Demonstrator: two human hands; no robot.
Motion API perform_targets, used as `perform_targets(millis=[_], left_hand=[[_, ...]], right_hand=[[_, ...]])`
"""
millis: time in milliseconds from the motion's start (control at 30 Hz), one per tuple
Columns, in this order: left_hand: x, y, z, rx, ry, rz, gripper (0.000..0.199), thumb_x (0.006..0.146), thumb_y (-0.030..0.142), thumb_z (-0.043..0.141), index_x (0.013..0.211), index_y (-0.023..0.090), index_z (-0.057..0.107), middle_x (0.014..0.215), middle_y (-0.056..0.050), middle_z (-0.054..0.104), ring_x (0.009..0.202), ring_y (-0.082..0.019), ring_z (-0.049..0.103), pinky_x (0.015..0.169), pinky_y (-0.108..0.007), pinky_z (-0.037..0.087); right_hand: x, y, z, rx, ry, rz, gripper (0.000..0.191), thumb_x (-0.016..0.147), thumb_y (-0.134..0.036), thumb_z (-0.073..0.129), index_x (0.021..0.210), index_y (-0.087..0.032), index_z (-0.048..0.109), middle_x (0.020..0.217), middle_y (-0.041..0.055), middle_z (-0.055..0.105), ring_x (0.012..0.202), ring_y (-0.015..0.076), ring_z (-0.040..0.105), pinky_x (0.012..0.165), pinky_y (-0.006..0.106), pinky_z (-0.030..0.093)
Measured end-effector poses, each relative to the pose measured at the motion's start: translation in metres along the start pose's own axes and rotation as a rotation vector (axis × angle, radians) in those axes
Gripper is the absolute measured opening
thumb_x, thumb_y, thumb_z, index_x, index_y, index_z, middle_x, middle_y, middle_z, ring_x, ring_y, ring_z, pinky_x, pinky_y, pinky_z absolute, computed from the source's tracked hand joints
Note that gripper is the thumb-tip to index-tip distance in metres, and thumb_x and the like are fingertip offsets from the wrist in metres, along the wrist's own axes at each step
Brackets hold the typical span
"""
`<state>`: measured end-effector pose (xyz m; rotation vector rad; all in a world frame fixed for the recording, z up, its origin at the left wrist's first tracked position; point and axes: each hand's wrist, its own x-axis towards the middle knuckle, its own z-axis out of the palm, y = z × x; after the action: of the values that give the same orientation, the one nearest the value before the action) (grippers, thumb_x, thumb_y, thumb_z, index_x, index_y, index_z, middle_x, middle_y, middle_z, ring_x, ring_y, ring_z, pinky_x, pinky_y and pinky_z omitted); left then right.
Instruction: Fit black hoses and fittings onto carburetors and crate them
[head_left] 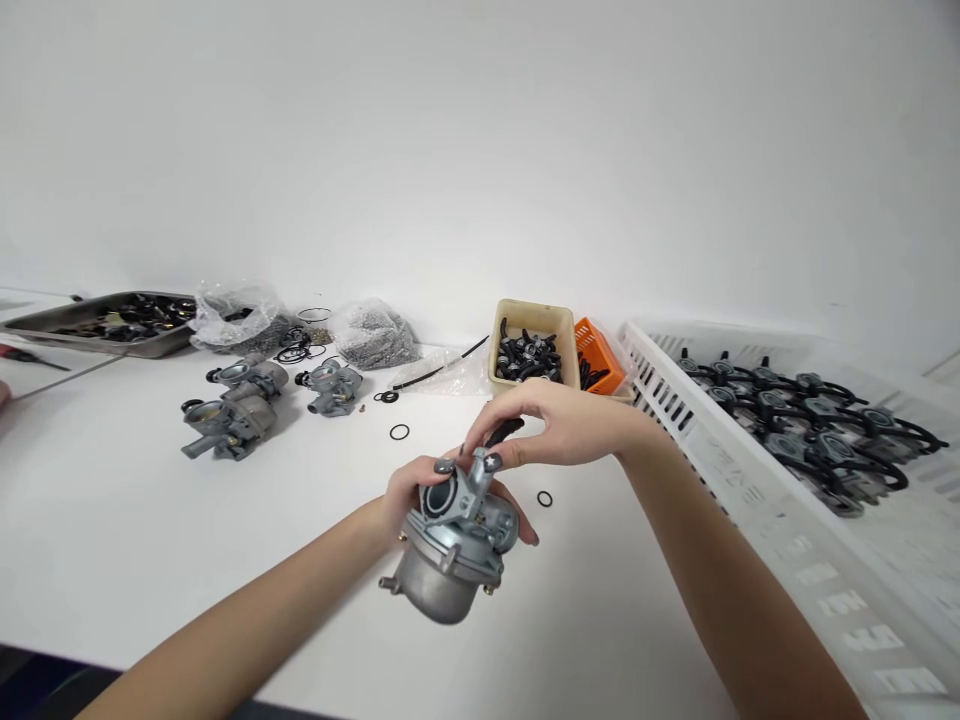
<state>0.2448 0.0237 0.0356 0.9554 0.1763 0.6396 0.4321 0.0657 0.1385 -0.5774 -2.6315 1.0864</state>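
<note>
Head view. The left hand [420, 495] was closed around the upper body of an aluminium carburetor [452, 560], holding it off the white workbench [150, 570] at lower centre, with the float bowl pointing down. The right hand [559, 425] was partly closed in a pinch just above the carburetor, with a small black part [504, 432] held between its fingers; the shape of the part was mostly hidden. Two black O-rings [400, 432] lay on the bench, one above the hands and another just to their right.

Further carburetors [231, 425] stood at centre left, below a metal tray [97, 325] of black parts at upper left. Plastic bags of small parts [373, 335] lay along the back of the bench. A beige box [551, 320] of black parts stood at upper centre, beside an orange basket [600, 360]. A white slatted crate [750, 480] at right held rows of metal fuel valves with black hoses [806, 430].
</note>
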Motion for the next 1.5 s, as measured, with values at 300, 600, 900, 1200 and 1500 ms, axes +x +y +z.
perform_targets(millis=[300, 600, 900, 1200, 1500], left_hand=[[-0.007, 0.03, 0.019, 0.717, 0.403, 0.143, 0.115, 0.07, 0.041, 0.075, 0.152, 0.03, -0.005, 0.114, -0.015, 0.067, 0.093, -0.029, 0.068, 0.081, -0.043, 0.05], [0.027, 0.085, 0.091, 0.964, 0.809, 0.545, 0.094, 0.067, 0.036, 0.078, 0.145, 0.029, 0.027, 0.102, -0.007, 0.071, 0.072, -0.019, 0.069, 0.06, -0.027, 0.053], [0.049, 0.105, 0.088, 1.055, 0.843, 0.639, 0.091, 0.073, 0.071, 0.059, 0.147, 0.033, 0.022, 0.135, -0.013, 0.055, 0.096, -0.028, 0.067, 0.073, -0.036, 0.054], [0.04, 0.104, 0.063, 0.983, 0.808, 0.433, 0.098, 0.076, 0.07, 0.057, 0.153, 0.032, 0.01, 0.159, -0.013, 0.021, 0.135, -0.038, 0.039, 0.104, -0.054, 0.038], [0.053, 0.088, 0.052, 0.485, 0.44, 0.493, 0.054, 0.074, 0.041, 0.074, 0.122, 0.024, 0.056, 0.11, -0.008, 0.067, 0.102, -0.027, 0.064, 0.079, -0.033, 0.054]], right_hand=[[-0.003, 0.006, -0.012, 0.009, 0.802, -0.054, 0.026, 0.086, -0.045, 0.063, 0.091, -0.019, 0.066, 0.093, 0.0046, 0.07, 0.09, 0.0174, 0.065, 0.083, 0.031, 0.05], [-0.02, -0.013, -0.015, 0.295, 0.489, -0.176, 0.075, 0.07, -0.051, 0.077, 0.135, -0.033, 0.045, 0.139, 0.0081, 0.048, 0.112, 0.0222, 0.06, 0.091, 0.036, 0.054], [0.0, -0.031, 0.006, 0.398, 0.789, -0.222, 0.078, 0.073, -0.04, 0.077, 0.14, -0.03, 0.038, 0.118, 0.0076, 0.063, 0.103, 0.0237, 0.065, 0.082, 0.035, 0.059], [0.032, -0.004, 0.031, 0.418, 1.153, -0.211, 0.079, 0.078, -0.041, 0.071, 0.144, -0.022, 0.032, 0.135, 0.0122, 0.056, 0.124, 0.0255, 0.055, 0.104, 0.042, 0.048], [0.019, -0.015, 0.03, 0.006, 1.015, -0.113, 0.084, 0.078, -0.025, 0.069, 0.149, -0.032, 0.023, 0.157, 0.008, 0.025, 0.146, 0.029, 0.023, 0.116, 0.051, 0.032]])
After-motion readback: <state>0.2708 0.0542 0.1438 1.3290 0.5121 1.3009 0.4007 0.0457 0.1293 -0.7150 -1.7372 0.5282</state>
